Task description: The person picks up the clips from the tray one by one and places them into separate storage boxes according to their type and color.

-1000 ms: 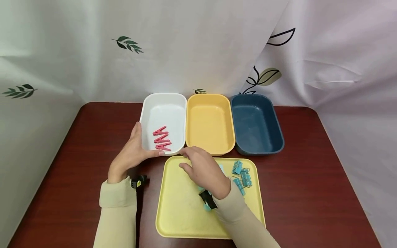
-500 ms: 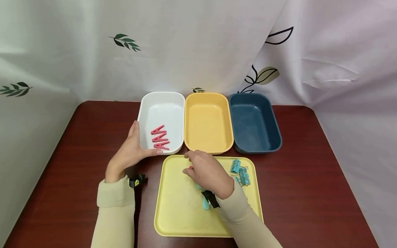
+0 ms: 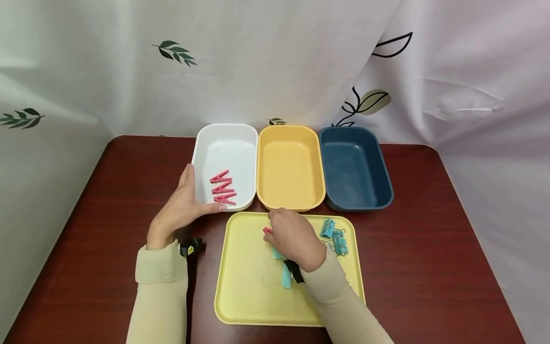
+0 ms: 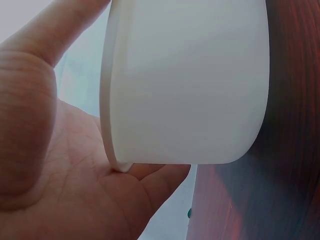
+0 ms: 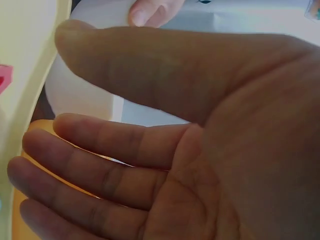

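My left hand point(image 3: 178, 212) holds the near left corner of the white bin point(image 3: 251, 136), its thumb on the front rim and its fingers along the left side. Several pink clothespins point(image 3: 222, 187) lie inside that bin. My right hand point(image 3: 296, 241) reaches over the yellow tray point(image 3: 240, 301), with another pink clothespin point(image 3: 268, 231) showing at its thumb in the head view. In the right wrist view the fingers point(image 5: 90, 140) and thumb stand apart with nothing between them, and the pink clothespin point(image 5: 4, 77) lies beyond the fingertips.
Teal binder clips point(image 3: 339, 242) lie on the tray's right side. Light turquoise pieces point(image 3: 286, 276) are partly hidden under my right wrist. A yellow bin point(image 3: 290, 167) and a dark blue bin point(image 3: 355, 167) stand beside the white one, at the back of the wooden table point(image 3: 429, 263).
My right hand has drawn back from beside the white bin's near corner, moving right over the tray, and the pink clothespin there shows. My left hand stays on the white bin.
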A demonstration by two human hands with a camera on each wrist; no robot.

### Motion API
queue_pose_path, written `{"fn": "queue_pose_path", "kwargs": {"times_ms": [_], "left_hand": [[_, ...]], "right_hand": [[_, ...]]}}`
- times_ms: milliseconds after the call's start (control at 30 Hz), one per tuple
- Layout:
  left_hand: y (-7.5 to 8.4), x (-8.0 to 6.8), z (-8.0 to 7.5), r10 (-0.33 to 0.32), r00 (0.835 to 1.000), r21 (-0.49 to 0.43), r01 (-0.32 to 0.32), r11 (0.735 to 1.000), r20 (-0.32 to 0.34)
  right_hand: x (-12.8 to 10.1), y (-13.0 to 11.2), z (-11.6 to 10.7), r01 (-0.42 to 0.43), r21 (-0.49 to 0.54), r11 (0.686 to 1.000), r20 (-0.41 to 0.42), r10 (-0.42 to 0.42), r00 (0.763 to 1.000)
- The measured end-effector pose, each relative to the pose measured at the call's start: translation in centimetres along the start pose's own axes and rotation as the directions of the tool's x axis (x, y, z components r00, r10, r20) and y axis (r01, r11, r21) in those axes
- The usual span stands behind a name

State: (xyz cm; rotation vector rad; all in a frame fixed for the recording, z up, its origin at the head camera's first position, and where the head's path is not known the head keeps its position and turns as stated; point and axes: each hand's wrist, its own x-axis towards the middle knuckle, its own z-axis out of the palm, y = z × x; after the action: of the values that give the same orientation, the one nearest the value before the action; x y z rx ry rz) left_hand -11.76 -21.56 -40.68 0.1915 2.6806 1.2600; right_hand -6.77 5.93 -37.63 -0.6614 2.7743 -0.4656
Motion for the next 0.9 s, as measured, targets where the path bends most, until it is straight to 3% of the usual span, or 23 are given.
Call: {"fn": "queue_pose_path", "kwargs": {"times_ms": [267,533,833,900], "left_hand": [[0.0,0.2,0.2,0.020,1.000,-0.011,-0.020,1.000,-0.008],[0.2,0.3,0.2,0.042,0.999,-0.024,-0.043,0.999,-0.022],[0.1,0.3,0.0,0.080,0.996,-0.026,-0.081,0.996,-0.043],[0.1,0.2,0.0,0.063,0.997,-0.018,-0.064,0.998,-0.032]], "right_hand": [[0.4,0.7,0.6,-0.051,-0.038,0.998,0.070,0.053,0.996],[1.0,0.9,1.6,-0.020,-0.101,0.995,0.072,0.028,0.997],[1.6,0.9,2.5,0.018,-0.075,0.997,0.065,-0.013,0.998],[1.6,0.8,2.6,0.030,-0.079,0.996,0.055,-0.025,0.998]]}}
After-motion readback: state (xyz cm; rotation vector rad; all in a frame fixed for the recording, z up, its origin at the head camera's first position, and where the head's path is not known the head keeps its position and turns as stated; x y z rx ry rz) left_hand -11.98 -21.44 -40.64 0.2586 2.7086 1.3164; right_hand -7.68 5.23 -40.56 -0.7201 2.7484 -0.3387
